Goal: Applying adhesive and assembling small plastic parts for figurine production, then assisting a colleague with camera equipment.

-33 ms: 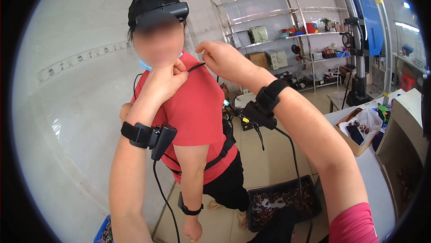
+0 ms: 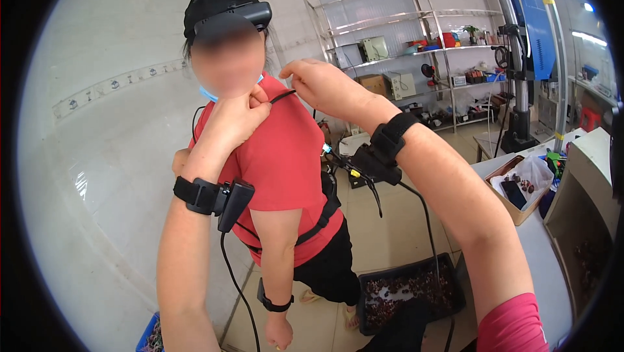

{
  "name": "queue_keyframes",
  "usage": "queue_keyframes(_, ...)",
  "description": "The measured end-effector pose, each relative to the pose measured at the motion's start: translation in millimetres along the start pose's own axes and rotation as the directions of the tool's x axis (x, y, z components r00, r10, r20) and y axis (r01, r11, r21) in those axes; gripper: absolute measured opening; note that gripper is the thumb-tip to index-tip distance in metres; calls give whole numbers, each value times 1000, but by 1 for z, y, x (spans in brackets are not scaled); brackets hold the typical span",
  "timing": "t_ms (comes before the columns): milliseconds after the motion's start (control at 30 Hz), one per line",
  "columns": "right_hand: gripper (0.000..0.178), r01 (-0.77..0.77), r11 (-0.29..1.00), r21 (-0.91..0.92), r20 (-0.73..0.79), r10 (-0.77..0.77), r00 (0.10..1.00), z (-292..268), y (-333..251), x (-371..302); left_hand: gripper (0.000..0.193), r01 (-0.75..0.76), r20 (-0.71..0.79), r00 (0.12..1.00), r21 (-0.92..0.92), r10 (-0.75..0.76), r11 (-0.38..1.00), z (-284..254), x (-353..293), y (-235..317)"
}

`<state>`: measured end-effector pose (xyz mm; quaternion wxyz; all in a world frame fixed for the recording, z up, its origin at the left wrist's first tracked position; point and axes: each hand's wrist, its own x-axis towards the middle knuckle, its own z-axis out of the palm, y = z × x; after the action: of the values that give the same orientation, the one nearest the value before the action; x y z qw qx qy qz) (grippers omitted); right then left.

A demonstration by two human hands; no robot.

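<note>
A person in a red T-shirt [image 2: 279, 150] and black cap [image 2: 211, 11] stands facing me, with a light blue face mask [image 2: 208, 95] lowered to the chin. At the person's collar, my left hand [image 2: 235, 118] is closed on a black cable [image 2: 283, 96]. The cable runs across the shoulder to my right hand [image 2: 327, 89], whose bent fingers are closed round its other visible stretch. Both sets of fingertips are partly hidden. Black wrist straps with box-shaped devices [image 2: 235, 204] are on my forearms, trailing cables downward.
A black tub [image 2: 461, 293] of small dark reddish pieces stands on the floor to the right. Beyond it, a bench holds a tan tray [image 2: 495, 180] with a phone and plastic bag. Metal shelves [image 2: 406, 59] stand at the back; a tiled wall [image 2: 117, 176] is on the left.
</note>
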<state>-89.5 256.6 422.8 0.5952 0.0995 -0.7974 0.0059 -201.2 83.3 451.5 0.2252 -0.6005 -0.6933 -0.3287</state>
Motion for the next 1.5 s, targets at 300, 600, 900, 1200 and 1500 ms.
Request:
queue_keyframes(300,15,-48,979,-196,218,91,972,5,-12,2,14,-49,-50,997,69,53,996,4,-4,0)
queue_keyframes(600,14,-69,987,-148,154,92,984,11,-9,4,21,-140,-165,969,242,183,960,13,6,1)
queue_keyframes(900,20,-383,923,-16,124,382,916,5,12,-14,10,-93,-196,971,223,138,970,19,9,5)
queue_keyframes(1200,21,-213,976,44,203,200,959,-31,10,-34,8,-126,-215,960,237,179,963,22,10,1)
queue_keyframes(1500,26,-356,928,107,168,336,927,-35,3,-23,12,-128,-206,960,273,188,953,24,11,3)
